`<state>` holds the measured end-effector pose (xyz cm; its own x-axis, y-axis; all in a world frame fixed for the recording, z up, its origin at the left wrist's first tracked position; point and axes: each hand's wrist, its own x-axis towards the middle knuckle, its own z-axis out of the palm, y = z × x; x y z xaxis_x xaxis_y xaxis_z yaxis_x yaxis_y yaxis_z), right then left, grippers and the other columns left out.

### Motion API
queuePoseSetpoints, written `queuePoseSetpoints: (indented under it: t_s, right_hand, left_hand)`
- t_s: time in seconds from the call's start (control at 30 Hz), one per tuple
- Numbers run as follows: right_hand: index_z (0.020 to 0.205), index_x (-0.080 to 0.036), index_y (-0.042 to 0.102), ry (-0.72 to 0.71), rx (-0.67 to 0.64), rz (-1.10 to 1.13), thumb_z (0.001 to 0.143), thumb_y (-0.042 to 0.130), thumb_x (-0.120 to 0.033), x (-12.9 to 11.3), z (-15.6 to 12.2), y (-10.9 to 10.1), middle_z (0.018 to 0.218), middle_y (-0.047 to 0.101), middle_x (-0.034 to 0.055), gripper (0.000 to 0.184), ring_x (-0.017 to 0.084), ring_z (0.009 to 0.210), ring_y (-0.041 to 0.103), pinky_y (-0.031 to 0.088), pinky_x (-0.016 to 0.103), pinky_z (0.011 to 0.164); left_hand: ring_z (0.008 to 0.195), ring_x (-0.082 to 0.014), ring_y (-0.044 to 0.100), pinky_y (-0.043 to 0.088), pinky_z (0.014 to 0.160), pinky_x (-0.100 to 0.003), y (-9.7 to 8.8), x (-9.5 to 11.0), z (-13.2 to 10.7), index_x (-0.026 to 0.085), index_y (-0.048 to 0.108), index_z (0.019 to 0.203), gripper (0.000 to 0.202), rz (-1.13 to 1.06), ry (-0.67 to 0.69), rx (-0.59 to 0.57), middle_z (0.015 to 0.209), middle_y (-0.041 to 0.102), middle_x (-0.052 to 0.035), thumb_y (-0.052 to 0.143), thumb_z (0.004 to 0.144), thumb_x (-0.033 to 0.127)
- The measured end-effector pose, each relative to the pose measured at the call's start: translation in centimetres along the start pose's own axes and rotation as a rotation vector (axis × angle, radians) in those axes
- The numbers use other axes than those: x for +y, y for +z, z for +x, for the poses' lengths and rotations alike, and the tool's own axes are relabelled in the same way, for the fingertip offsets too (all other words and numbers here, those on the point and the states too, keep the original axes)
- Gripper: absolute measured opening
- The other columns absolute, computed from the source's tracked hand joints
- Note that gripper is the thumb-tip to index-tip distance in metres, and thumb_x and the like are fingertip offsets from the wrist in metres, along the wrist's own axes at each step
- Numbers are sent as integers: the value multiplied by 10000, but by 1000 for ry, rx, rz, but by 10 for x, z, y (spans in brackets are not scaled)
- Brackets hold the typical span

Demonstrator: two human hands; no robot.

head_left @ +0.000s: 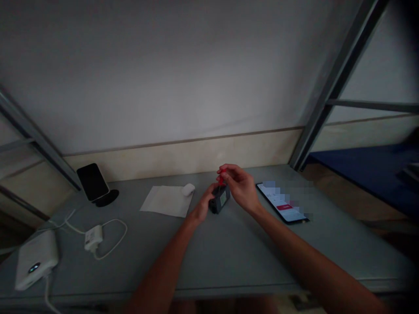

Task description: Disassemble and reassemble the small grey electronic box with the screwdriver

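Note:
A small dark box-shaped device (220,199) with a pale label stands on the grey table (229,253), near the middle. My left hand (202,208) wraps round its left side and steadies it. Above it, my right hand (240,185) pinches a small red-handled tool (221,177) whose tip points down onto the top of the device. What the tip touches is hidden by my fingers.
A lit phone (282,203) lies flat right of my hands. A white sheet (165,200) with a small white object (188,189) lies to the left. Farther left are a dark phone on a stand (93,182), a white charger with cable (94,237) and a white box (36,259).

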<state>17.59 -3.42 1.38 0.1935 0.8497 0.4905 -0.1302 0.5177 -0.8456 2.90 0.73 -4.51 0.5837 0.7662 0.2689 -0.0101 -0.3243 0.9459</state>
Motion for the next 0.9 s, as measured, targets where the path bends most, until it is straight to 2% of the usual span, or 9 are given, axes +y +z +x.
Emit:
queuePoseSetpoints:
  t_s: [0.13,0.27,0.4,0.57,0.67,0.83,0.9]
  right_hand:
    - [1033,-219,662,-1,-17,-39,852,698,-415,2,-1,1,911,720,41,269,157,750,684,573,300,708]
    - [1036,-216,670,-32,-38,-102,872,676,-409,3,-2,-1,924,726,48,253,163,765,681,570,303,717]
    - [1017,-226,689,-65,-63,-106,868,688,-356,-3,-4,-1,951,717,41,198,156,777,684,571,299,728]
    - [987,-247,706,-112,-110,-92,874,686,-300,-7,-6,1,951,683,23,126,156,808,699,579,296,738]
    - [975,-241,709,-125,-123,-152,863,703,-301,-5,-8,3,942,672,22,128,154,767,693,584,307,735]
    - [985,-233,709,-154,-55,-219,884,681,-324,-6,-10,4,954,666,37,139,156,770,682,581,312,728]
    - [1004,-237,706,-159,-25,-206,892,671,-341,-6,-9,2,981,663,42,157,162,793,690,587,315,728]
  left_hand:
    - [1361,-257,483,325,1173,-462,2,0,0,168,538,1372,588,2,17,1,1451,561,-61,347,817,184]
    - [1422,-241,422,272,1213,-473,4,4,0,187,520,1405,599,48,-11,30,1493,525,-43,345,833,178]
    - [1464,-240,365,253,1226,-490,4,4,1,203,480,1450,581,31,33,27,1548,454,-38,345,886,231]
    - [1440,-280,395,237,1231,-509,7,7,0,213,527,1414,496,-19,39,50,1440,573,-52,331,974,327]
    - [1422,-273,417,243,1233,-496,9,8,0,190,539,1397,498,-61,59,29,1429,580,-63,292,1010,384]
    - [1454,-262,371,251,1221,-493,9,10,-1,185,493,1431,521,-69,5,36,1520,486,-67,272,1022,421]
    - [1464,-257,354,251,1220,-482,8,10,-2,189,511,1415,505,-27,4,34,1514,495,-61,291,1012,399]
